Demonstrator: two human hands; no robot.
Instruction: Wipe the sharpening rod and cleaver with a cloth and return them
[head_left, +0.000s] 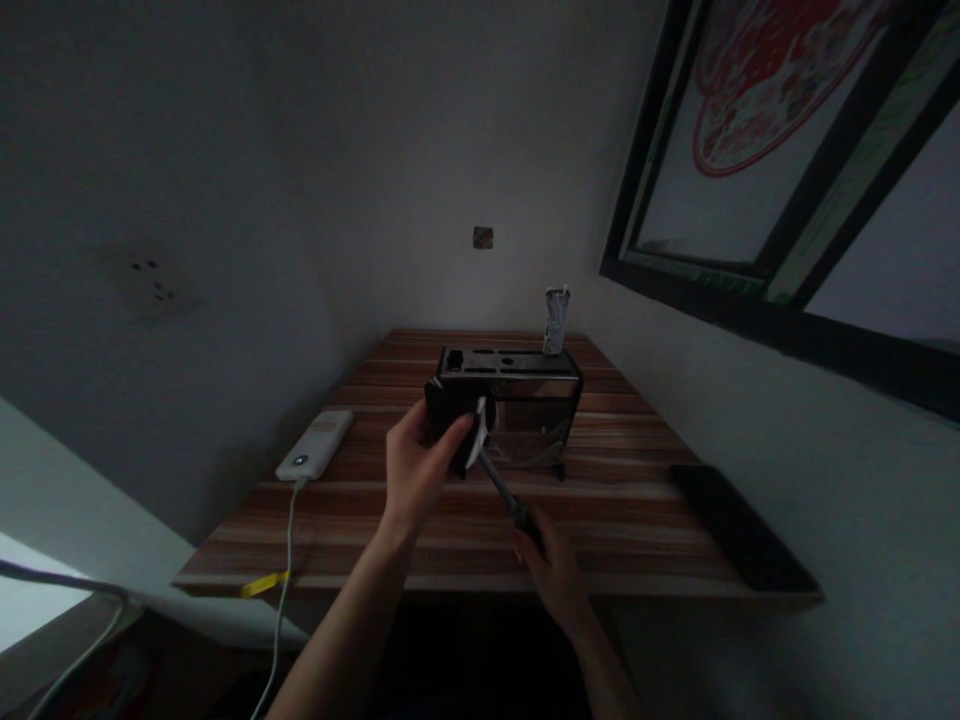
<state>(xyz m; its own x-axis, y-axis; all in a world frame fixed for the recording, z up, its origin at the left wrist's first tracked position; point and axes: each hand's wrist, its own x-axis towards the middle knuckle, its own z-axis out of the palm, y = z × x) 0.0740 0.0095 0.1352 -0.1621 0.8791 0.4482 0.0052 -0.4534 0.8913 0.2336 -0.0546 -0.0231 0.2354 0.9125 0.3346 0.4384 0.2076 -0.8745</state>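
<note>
My left hand [421, 465] is closed round a flat black object [444, 408], its kind too dark to make out. Beside my left thumb is a thin whitish piece [477, 440]; I cannot tell whether it is a wipe or part of a tool. My right hand [551, 570] grips the black handle of a slim tool with a grey shaft [501, 485], slanting up to the whitish piece. Just behind both hands stands a dark utensil rack [536, 388] with slots in its top and a see-through front. A silvery, crinkled upright thing [555, 322] stands at its right end.
The rack rests on a striped wooden table [630, 500] against the walls. On the left lies a white power bank [316, 446] with a white cable [289, 560] hanging over the front edge, near yellow tape [264, 584]. A black phone-like slab [742, 527] lies at the right edge.
</note>
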